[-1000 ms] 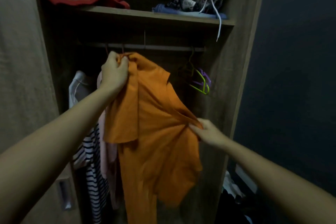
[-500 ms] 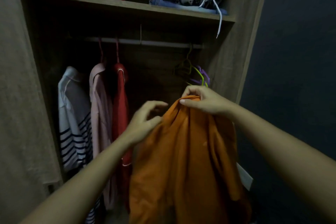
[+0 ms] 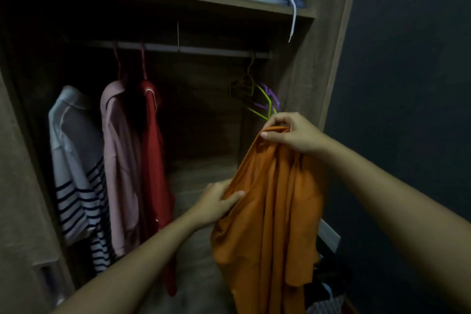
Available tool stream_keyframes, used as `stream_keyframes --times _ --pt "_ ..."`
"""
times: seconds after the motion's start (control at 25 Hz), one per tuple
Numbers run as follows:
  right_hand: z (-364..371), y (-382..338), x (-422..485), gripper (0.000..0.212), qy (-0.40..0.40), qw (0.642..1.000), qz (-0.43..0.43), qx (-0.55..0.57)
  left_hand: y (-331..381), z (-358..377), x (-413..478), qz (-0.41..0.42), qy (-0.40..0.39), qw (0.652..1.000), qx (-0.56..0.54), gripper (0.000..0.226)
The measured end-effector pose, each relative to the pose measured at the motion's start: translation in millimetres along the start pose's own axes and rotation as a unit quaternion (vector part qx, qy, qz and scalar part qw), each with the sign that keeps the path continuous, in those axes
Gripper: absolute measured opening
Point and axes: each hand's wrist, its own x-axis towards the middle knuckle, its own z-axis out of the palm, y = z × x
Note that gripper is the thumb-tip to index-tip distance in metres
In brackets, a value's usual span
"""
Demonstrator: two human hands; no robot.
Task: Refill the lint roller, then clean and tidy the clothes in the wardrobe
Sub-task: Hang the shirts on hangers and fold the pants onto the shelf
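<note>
- The right hand (image 3: pixel 290 135) pinches the bunched top of the orange shirt (image 3: pixel 270 211) between its thumb and curled fingers. It holds the shirt up before the right side of the wardrobe (image 3: pixel 318 58), just below the hangers (image 3: pixel 260 99).
- The left hand (image 3: pixel 216 205) grips the shirt's left edge lower down, thumb across the cloth.
- Half a second ago that hand hovered open near the shirt's top; it has since dropped and closed on the fabric.
- The shirt is off the rail (image 3: pixel 204 49), where a striped top (image 3: pixel 74 160), pink shirt (image 3: pixel 119 160) and red garment (image 3: pixel 153 160) hang.
</note>
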Motion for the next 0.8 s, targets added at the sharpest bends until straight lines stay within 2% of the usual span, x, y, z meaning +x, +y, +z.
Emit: stream_keyframes --times 0.04,0.12,0.2,0.28,0.36,0.48,0.56,0.68,0.8 --pt "-8.4 5.3 -2.7 0.019 -0.007 1.000 0.007 -0.017 -6.0 -5.1 2.7 -0.002 0.029 0.999 -0.024 0.012" --pt "-24.6 17.4 -11.6 0.032 -0.096 0.993 0.038 -0.051 -14.2 -26.6 12.2 -0.018 0.093 0.988 -0.121 0.024" --pt "-35.3 29.2 -20.6 0.034 -0.192 0.976 0.070 -0.072 -13.6 -51.5 24.4 -0.048 0.124 0.971 -0.199 0.037" --pt "-41.7 35.9 -24.1 0.038 -0.228 0.965 0.111 -0.062 -8.2 -67.9 38.3 -0.059 0.142 0.964 -0.215 0.042" --pt "-49.5 42.7 -20.8 0.041 -0.217 0.962 0.143 -0.082 0.9 -75.5 54.5 -0.061 0.160 0.956 -0.237 0.043" --pt "-61.3 43.3 -5.3 0.046 -0.179 0.964 0.152 -0.126 14.6 -76.3 85.1 -0.052 0.099 0.960 -0.255 0.031" --pt "-61.9 36.1 7.1 0.044 -0.165 0.967 0.151 -0.121 20.3 -71.4 124.6 -0.084 0.088 0.970 -0.213 0.029" --pt "-51.7 27.8 27.7 0.041 -0.149 0.969 0.127 -0.152 39.4 -58.1 195.0 -0.093 0.152 0.976 -0.125 0.027" --pt "-42.8 31.9 41.4 0.044 -0.145 0.965 0.116 -0.186 59.8 -37.3 257.2 -0.113 0.193 0.950 -0.217 0.023"
